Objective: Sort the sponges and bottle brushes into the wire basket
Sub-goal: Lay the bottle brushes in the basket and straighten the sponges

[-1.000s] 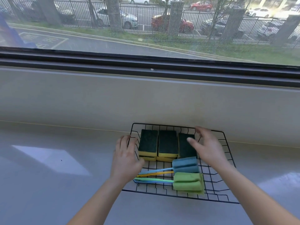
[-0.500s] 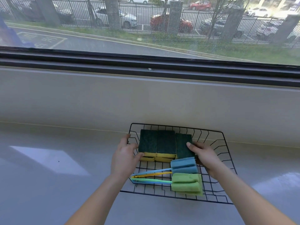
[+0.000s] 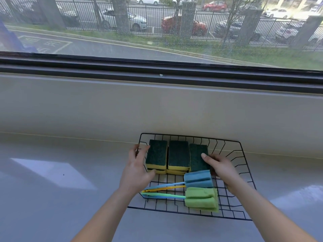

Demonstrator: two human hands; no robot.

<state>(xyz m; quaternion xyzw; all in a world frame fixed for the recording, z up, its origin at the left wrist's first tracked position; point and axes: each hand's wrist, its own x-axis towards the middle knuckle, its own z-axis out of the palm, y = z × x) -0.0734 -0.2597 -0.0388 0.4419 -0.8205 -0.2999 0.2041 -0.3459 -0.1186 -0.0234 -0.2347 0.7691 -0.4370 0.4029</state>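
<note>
A black wire basket (image 3: 244, 165) sits on the grey counter near the wall. Along its far side stand three stacks of sponges, dark green on top and yellow below: left (image 3: 156, 157), middle (image 3: 178, 155) and right (image 3: 198, 158). In front of them lie bottle brushes, one with a blue foam head (image 3: 198, 179) and one with a green foam head (image 3: 201, 199), their handles pointing left. My left hand (image 3: 138, 170) presses against the left stack, fingers along its side and thumb at its front. My right hand (image 3: 221, 169) holds the right sponge, thumb on top and fingers curled behind its right edge.
The grey counter (image 3: 61, 198) runs left and right of the basket, with a bright patch of sunlight on the left. A low pale wall (image 3: 157, 109) rises just behind the basket, below a dark window frame.
Both hands have closed in on the row of sponges. My right hand came down from the basket's far rim onto the right sponge. My left hand slid up against the left stack.
</note>
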